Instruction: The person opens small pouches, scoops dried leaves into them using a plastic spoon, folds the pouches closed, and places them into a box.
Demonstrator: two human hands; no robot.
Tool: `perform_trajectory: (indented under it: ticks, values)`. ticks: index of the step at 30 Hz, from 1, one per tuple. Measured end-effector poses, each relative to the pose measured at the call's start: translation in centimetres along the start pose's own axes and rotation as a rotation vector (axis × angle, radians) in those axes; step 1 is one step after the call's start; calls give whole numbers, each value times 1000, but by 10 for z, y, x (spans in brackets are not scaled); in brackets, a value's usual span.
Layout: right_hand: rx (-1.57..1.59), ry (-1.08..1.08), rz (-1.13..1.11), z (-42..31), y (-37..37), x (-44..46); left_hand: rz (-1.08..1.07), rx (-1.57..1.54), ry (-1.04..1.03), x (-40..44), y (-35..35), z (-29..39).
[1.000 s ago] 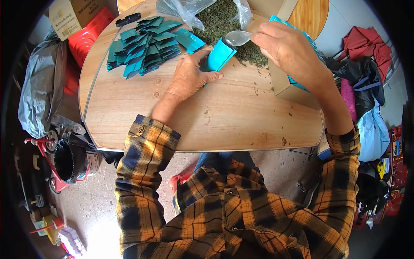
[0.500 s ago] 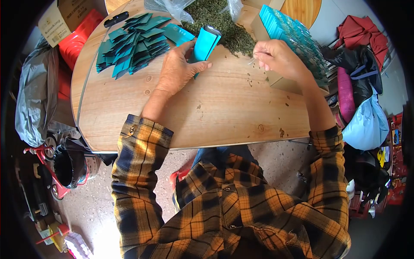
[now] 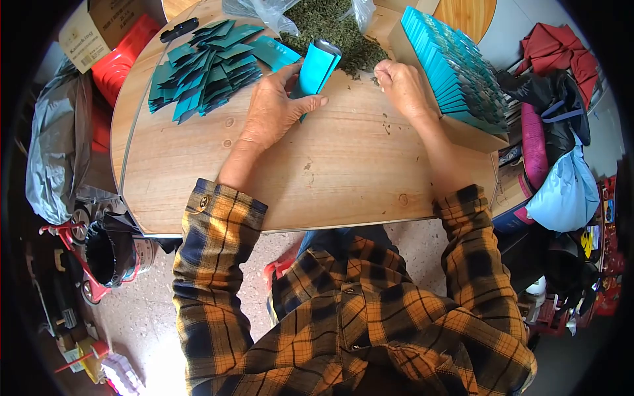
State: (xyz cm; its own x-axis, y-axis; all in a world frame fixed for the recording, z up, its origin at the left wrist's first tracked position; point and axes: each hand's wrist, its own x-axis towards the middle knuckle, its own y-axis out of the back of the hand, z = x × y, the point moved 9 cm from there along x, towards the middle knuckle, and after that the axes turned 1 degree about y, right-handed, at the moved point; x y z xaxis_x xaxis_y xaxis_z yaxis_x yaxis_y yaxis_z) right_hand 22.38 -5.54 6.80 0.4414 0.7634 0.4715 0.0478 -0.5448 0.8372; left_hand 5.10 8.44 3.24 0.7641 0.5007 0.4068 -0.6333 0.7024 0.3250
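Head view shows our left hand (image 3: 272, 109) curved round a teal packet (image 3: 316, 71), thumb parted from the fingers, gripping it near its lower end. The packet is nearly upright, tilted a little to the right, at the counter (image 3: 317, 171), its silvery mouth open at the top. Our right hand (image 3: 403, 89) has its fingers curled in close to the thumb, just beside the near edge of the leaf pile (image 3: 330, 30); we cannot tell whether it has hold of anything. Right of that hand, a cardboard box (image 3: 472, 133) holds a tight row of packets (image 3: 439, 66). To the left we have a heap of flat packets (image 3: 205, 69), and a clear bag (image 3: 261, 9) lies against the leaves.
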Motion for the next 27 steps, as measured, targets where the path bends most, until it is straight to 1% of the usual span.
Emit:
perform_trajectory:
  ticks: [1, 3, 5, 7, 9, 11, 13, 14, 16, 17, 19, 20, 22, 23, 25, 26, 27]
  values:
    - [39, 40, 60, 5, -1, -1, -5, 1, 16, -1, 0, 1]
    - [47, 49, 80, -12, 13, -5, -8, 0, 33, -1, 0, 0]
    - [52, 50, 100, -15, 21, -9, 19, 19, 3, -1, 0, -1]
    - [96, 95, 192, -15, 31, -8, 8, 8, 5, -1, -1, -3]
    - [149, 104, 203, -25, 44, -7, 1, -1, 3, 0, 1, 0]
    - [201, 116, 213, -36, 61, -8, -67, 40, 69, -1, -3, -2]
    - [297, 173, 207, -52, 76, -9, -64, 46, 64, -2, -3, 1]
    - [297, 176, 208, -57, 83, -10, -62, 53, 65, -2, -3, 2]
    - [439, 161, 137, -65, 89, -10, -37, 16, 28, 0, -3, -2]
    - [439, 163, 135, -69, 95, -11, -16, -22, -7, 0, -1, 2]
    - [448, 180, 55, -76, 99, -12, -16, -13, 10, -2, -1, 2]
    - [448, 183, 53, -79, 103, -12, -18, -5, 23, -2, -1, 2]
    - [392, 213, -40, -88, 103, -12, -9, 21, -2, -2, 0, 3]
    - [391, 214, -41, -88, 105, -10, -1, 48, -29, -2, 0, 6]
    - [246, 281, -103, -94, 102, -7, 1, 76, -31, -3, 1, 9]
    - [246, 283, -104, -97, 103, -5, 2, 104, -31, -3, 1, 10]
    - [176, 336, -101, -104, 104, -5, 4, 104, -29, -3, 1, 9]
